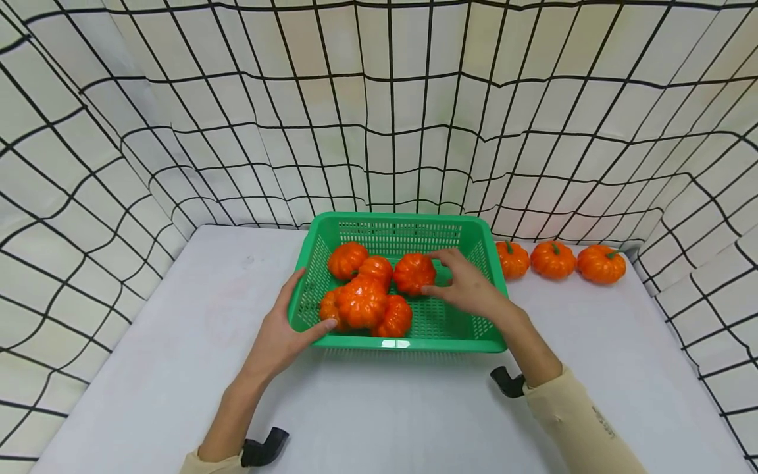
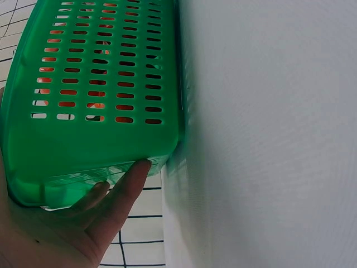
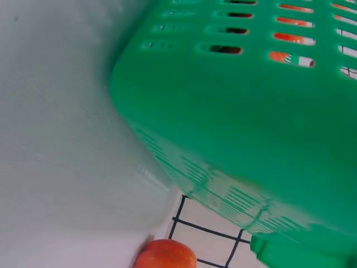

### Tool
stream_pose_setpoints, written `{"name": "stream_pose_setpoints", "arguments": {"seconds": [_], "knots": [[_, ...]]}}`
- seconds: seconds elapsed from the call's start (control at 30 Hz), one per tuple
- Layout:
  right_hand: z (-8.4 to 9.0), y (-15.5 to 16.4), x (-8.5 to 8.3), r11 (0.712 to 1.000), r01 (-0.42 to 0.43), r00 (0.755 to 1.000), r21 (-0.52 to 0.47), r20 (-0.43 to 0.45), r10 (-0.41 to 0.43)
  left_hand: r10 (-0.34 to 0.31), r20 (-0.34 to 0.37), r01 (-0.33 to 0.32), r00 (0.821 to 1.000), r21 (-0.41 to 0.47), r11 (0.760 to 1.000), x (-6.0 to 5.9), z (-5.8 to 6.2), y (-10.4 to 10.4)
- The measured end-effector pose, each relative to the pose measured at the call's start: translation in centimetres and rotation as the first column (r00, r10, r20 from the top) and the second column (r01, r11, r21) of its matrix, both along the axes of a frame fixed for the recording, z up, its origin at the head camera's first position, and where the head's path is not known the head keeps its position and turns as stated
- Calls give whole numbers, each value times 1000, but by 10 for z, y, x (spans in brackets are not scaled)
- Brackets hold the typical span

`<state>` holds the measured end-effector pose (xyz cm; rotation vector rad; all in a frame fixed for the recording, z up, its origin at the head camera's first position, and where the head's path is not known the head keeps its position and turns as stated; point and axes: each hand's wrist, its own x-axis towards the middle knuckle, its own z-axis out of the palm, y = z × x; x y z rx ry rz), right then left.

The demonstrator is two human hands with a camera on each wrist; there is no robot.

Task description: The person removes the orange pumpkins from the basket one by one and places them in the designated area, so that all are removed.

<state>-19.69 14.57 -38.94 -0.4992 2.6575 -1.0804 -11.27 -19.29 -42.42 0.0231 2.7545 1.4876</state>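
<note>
A green plastic basket (image 1: pixel 403 343) with slotted walls stands on the white table and holds several small orange pumpkins (image 1: pixel 361 301), one on top of the others at the left. My left hand (image 1: pixel 283 339) grips the basket's front left corner, thumb over the front rim and fingers along the outside; the left wrist view shows these fingers (image 2: pixel 125 192) against the wall. Inside the basket, my right hand (image 1: pixel 470 286) pinches a pumpkin (image 1: pixel 413 274) by its right side, thumb in front and fingers behind. In the right wrist view the basket wall (image 3: pixel 251 111) hides that hand.
Three more pumpkins stand in a row right of the basket: one close by its wall (image 1: pixel 512 260), one in the middle (image 1: pixel 553 259) and one farthest right (image 1: pixel 601 264). A white cloth with a black grid (image 1: pixel 408 105) rises behind the table and at both sides.
</note>
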Motion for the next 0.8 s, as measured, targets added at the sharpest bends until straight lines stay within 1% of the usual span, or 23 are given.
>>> {"name": "stream_pose_setpoints", "arguments": {"seconds": [0.1,0.2,0.3,0.5,0.6,0.67,0.8], "knots": [[-1,-1,-2,999,-30,1000,42,-2,30,1,3,-1,1000,1,1000,0,0,0],[-4,-2,-4,996,-65,998,64,5,65,1,6,-1,1000,0,1000,1,0,0],[-5,-3,-4,995,-85,996,57,18,84,-1,5,1,1000,2,1000,0,0,1],[-5,-4,-2,996,-85,995,9,49,84,0,2,0,1000,-1,1000,0,2,1],[-7,-4,-2,996,-93,995,-3,37,93,3,4,-3,1000,-1,1000,0,2,1],[-8,-4,-2,994,-108,994,-2,13,108,4,5,-4,1000,-1,1000,1,2,1],[-11,-2,-1,992,-123,992,26,-24,124,4,6,-4,1000,2,1000,1,1,1]]}}
